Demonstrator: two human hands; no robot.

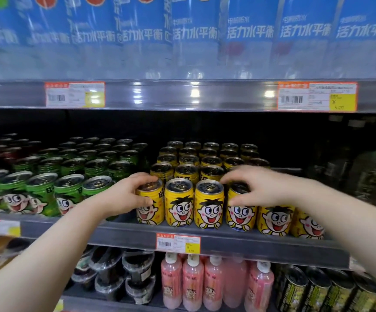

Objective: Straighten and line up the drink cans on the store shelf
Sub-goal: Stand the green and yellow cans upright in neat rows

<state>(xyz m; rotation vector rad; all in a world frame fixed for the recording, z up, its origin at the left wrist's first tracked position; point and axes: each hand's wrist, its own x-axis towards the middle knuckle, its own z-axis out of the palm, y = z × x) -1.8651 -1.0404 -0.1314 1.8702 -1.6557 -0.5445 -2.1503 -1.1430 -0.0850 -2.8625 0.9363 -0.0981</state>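
Yellow cans (pixel 180 203) stand in rows at the shelf (pixel 115 233) front. Your left grip (pixel 133 194) curls round the leftmost front can (pixel 151 209); your right grip (pixel 256 188) pinches the fourth can (pixel 241 216) near its rim.

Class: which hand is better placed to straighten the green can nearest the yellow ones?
Left: the left hand grips the yellow can beside that green can; the right hand is farther right.

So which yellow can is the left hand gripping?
The leftmost yellow can in the front row, next to the green cans; the left hand wraps its top.
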